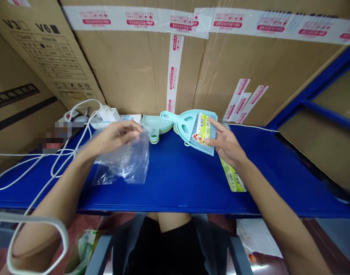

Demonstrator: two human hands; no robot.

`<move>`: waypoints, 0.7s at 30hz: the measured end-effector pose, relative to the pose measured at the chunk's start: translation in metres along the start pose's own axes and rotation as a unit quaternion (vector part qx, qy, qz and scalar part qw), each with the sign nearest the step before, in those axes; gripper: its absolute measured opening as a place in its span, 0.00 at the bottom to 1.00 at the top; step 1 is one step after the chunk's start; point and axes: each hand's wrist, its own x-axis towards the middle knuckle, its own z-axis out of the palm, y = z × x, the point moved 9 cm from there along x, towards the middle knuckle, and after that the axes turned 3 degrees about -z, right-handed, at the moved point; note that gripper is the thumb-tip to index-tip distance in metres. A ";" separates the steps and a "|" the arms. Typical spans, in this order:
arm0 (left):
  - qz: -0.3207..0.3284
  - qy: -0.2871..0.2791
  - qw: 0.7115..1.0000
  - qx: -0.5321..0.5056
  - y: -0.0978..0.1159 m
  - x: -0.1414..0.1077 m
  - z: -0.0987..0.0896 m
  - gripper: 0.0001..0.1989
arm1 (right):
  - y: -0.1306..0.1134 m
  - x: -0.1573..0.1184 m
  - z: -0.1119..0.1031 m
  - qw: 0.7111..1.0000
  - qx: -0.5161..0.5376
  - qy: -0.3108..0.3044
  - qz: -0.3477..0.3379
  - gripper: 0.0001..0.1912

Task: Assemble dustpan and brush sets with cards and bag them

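Observation:
My left hand (pixel 120 133) pinches the top edge of a clear plastic bag (pixel 129 160) that hangs down over the blue table. In my right hand (pixel 228 145) is a light blue dustpan and brush set (pixel 187 128), handle pointing left. A yellow-green and white label (pixel 202 130) wraps the brush, and my fingers lie over its right side. Left of the set, a small stack of pale green dustpans (pixel 157 126) rests at the back of the table. Beneath my right hand lies a strip of yellow-green printed labels (pixel 233 177).
Large cardboard boxes (pixel 129 68) stand behind the blue table (pixel 177 191). White cables (pixel 60 152) loop across its left side near a white plug (pixel 108 114). A blue metal frame (pixel 312 80) rises at the right. Grey chair parts (pixel 100 248) sit below the front edge.

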 end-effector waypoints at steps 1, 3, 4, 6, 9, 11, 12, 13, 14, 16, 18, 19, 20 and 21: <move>0.013 -0.062 0.998 -0.007 0.004 0.000 0.021 0.13 | -0.002 0.000 -0.001 1.000 -0.003 0.001 -0.004 0.63; 0.037 -0.154 0.987 -0.017 0.012 -0.003 0.052 0.17 | -0.005 -0.001 0.000 1.000 0.000 -0.013 0.001 0.61; 0.049 -0.169 0.984 -0.018 0.015 -0.004 0.060 0.18 | -0.005 -0.002 0.001 1.000 0.005 -0.028 0.010 0.61; 0.073 -0.160 0.984 -0.005 0.021 -0.003 0.060 0.16 | -0.002 -0.005 0.005 0.997 0.009 -0.066 0.037 0.60; 0.066 -0.151 0.985 0.050 0.013 0.000 0.054 0.13 | 0.004 -0.007 0.003 0.992 -0.006 -0.101 0.076 0.58; 0.035 -0.190 0.978 0.084 -0.002 0.001 0.061 0.15 | 0.007 -0.006 -0.004 0.991 -0.020 -0.100 0.085 0.58; 0.023 -0.211 0.973 0.095 -0.009 0.000 0.067 0.16 | 0.008 -0.004 -0.008 0.992 -0.025 -0.097 0.083 0.58; 0.022 -0.228 0.968 0.102 -0.013 -0.001 0.073 0.15 | 0.008 -0.003 -0.011 0.992 -0.028 -0.093 0.079 0.58; 0.029 -0.239 0.965 0.104 -0.014 -0.001 0.080 0.13 | 0.008 -0.002 -0.014 0.993 -0.033 -0.091 0.074 0.59; 0.057 -0.245 0.963 0.094 -0.009 -0.003 0.089 0.09 | 0.006 -0.002 -0.017 0.992 -0.043 -0.095 0.070 0.58; 0.084 -0.234 0.966 0.069 0.003 -0.004 0.089 0.09 | 0.003 -0.005 -0.014 0.988 -0.061 -0.117 0.075 0.57; 0.096 -0.224 0.968 0.056 0.010 -0.004 0.086 0.09 | 0.002 -0.007 -0.011 0.985 -0.078 -0.134 0.081 0.56; 0.107 -0.212 0.971 0.043 0.017 -0.005 0.081 0.09 | 0.000 -0.010 -0.008 0.979 -0.102 -0.153 0.084 0.55; 0.116 -0.196 0.973 0.033 0.023 -0.005 0.076 0.08 | -0.001 -0.013 -0.005 0.973 -0.131 -0.173 0.085 0.55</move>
